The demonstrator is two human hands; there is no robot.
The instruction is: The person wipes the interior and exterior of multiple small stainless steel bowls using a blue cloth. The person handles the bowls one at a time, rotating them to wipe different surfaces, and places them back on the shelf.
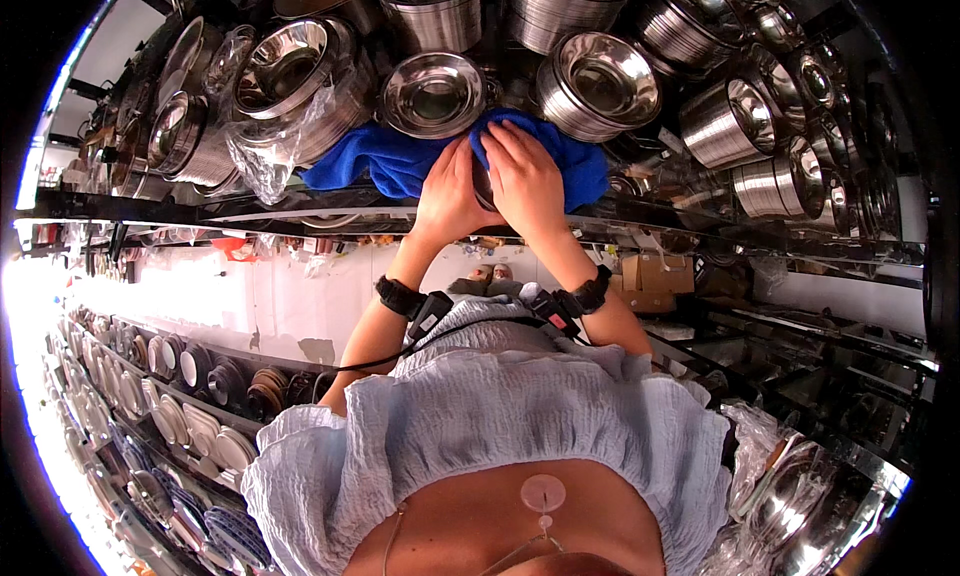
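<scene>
My left hand (448, 201) holds a dark, shiny rounded metal item (482, 180), only partly visible between my hands. My right hand (523, 174) presses a blue cloth (581, 163) against it, fingers bent over the fabric. The cloth spreads along the shelf edge on both sides of my hands. Just beyond them is a steel bowl (435, 95), with a stack of steel bowls (600, 84) to its right. The kind of item held cannot be told.
Stacked steel basins (431, 20) crowd the back of the shelf. Plastic wrap (270, 156) hangs over the left stack. Shelves of plates (169, 418) stand lower left, cardboard boxes (658, 274) at right. The dark shelf edge (360, 214) runs below my hands.
</scene>
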